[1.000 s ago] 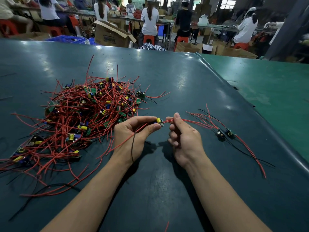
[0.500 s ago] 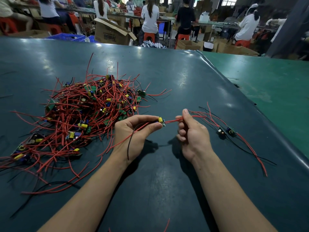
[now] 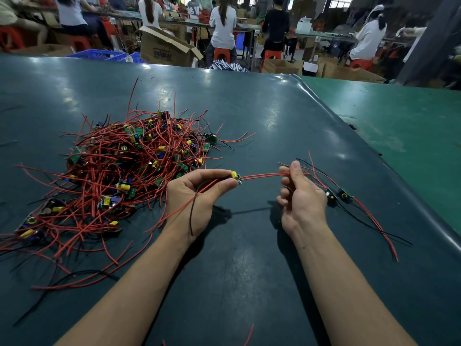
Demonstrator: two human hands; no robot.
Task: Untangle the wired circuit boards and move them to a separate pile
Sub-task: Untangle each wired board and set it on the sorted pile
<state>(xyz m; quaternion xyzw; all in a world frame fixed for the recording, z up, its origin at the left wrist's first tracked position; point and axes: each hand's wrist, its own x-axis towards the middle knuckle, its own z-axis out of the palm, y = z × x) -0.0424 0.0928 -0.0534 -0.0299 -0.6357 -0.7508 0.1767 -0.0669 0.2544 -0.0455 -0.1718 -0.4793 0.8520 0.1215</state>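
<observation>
Red wires, green boards, dark teal worktop

The tangled heap of thin red wires (image 3: pixel 112 176) is showing specks of yellow, blue and green from its small circuit boards, with a few black wires running through. The small board with a yellow capacitor (image 3: pixel 235 176) is trailing red and black leads. The glossy dark teal worktop (image 3: pixel 249 270) is meeting a brighter green mat (image 3: pixel 411 126); red plastic stools (image 3: pixel 220 54) are glowing behind.

One legible marking is present. The open brown cardboard box (image 3: pixel 166 51), behind the far edge of the table in the upper centre-left of the frame, carries dark printed lettering on its side, upside down, reading approximately "tempo". No other text, numbers or labels are readable.
</observation>
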